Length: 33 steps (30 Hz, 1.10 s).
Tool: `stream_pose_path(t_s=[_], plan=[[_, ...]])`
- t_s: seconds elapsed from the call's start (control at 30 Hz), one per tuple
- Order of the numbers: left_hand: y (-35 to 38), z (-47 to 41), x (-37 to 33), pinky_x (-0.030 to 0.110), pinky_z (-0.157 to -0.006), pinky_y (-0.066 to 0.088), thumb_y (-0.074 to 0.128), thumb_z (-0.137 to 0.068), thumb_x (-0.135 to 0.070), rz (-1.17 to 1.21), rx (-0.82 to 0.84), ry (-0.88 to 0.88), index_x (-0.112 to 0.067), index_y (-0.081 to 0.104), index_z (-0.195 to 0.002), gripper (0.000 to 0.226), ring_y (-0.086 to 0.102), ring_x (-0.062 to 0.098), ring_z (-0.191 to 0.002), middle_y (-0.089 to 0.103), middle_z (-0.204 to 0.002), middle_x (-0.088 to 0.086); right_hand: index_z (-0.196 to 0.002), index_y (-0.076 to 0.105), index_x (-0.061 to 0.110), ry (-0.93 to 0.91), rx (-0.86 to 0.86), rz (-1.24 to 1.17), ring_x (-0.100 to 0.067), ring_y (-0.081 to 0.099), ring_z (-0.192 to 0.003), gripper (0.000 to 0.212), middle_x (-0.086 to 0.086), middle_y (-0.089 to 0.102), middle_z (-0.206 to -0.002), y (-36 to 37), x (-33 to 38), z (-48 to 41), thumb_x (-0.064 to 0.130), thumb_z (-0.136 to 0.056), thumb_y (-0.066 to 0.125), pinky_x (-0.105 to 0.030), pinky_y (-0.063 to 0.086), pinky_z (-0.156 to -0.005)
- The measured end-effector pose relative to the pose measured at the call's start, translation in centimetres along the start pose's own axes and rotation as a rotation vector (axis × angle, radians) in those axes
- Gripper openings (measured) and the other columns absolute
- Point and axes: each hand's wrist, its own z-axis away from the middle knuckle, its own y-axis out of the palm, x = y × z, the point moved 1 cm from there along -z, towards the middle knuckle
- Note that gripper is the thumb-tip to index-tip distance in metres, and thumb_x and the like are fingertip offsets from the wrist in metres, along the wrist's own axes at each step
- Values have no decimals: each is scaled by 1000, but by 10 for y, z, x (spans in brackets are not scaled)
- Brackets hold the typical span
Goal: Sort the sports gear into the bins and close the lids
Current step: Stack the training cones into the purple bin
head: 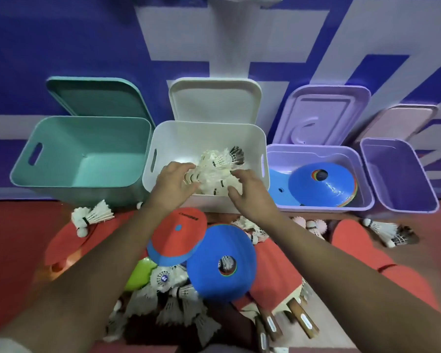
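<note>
- A teal bin (61,138) is standing at the far left on the red floor (10,238), with its teal lid (94,98) leaning upright behind it against the blue and white wall.
- Two loose shuttlecocks (92,215) are lying on the floor just in front of the teal bin.
- The left hand (175,182) is reaching over the near rim of the white bin (204,124), its fingers curling round one side of a bunch of shuttlecocks (211,171).
- The bunch is sitting inside the white bin, between both hands; the white lid (214,100) is propped open behind.
- The right hand (247,189) is grasping the other side of the bunch, fingers bent and thumb spread.
- Below the forearms, an orange disc cone (178,233) is overlapping a blue cone stack (222,263); a shuttlecock pile (173,301) is lying beneath them.
- A lilac bin (316,149) is holding blue cones (323,184), its lilac lid (323,113) leaning behind.
- A purple bin (397,174) is standing open at the far right.
</note>
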Motion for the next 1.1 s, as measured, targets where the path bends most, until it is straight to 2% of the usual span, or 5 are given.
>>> stream_pose_path(t_s=[0.3, 0.43, 0.53, 0.83, 1.1], plan=[[16, 87, 19, 35, -92, 42, 58, -83, -21, -91, -162, 301, -7, 63, -101, 23, 54, 26, -99, 53, -106, 6, -97, 60, 13, 125, 157, 9, -25, 61, -89, 24, -6, 64, -93, 47, 8, 67, 35, -89, 52, -35, 47, -76], [32, 110, 46, 37, -105, 38, 62, -65, -67, -101, 220, 60, -18, 55, -130, 82, 46, 22, -121, 48, -130, 1, -111, 67, 6, 235, 139, -124, -25, 63, -101, 23, -5, 70, -102, 67, 29, 56, 17, -92, 62, -16, 30, -66], [42, 124, 65, 41, -107, 32, 70, -58, -64, -290, 380, 105, -21, 45, -140, 96, 39, 23, -130, 42, -140, 1, -101, 66, 5, 355, 137, -167, -29, 64, -95, 19, -15, 71, -100, 80, 33, 45, 20, -89, 65, -24, 34, -63], [40, 135, 65, 39, -101, 47, 51, -87, -24, -248, 95, 275, -14, 60, -129, 45, 60, 23, -118, 62, -131, 4, -61, 58, 9, 521, 213, -289, -12, 41, -48, 31, 1, 48, -54, 104, 28, 27, 24, -83, 72, -22, 32, -44], [15, 127, 23, 38, -94, 52, 40, -94, -26, -219, -95, 246, -10, 57, -131, 43, 63, 23, -111, 64, -125, 6, -95, 65, 0, 605, 246, -824, -25, 64, -61, 35, -21, 72, -87, 77, 39, 37, 34, -90, 61, -34, 58, -62]])
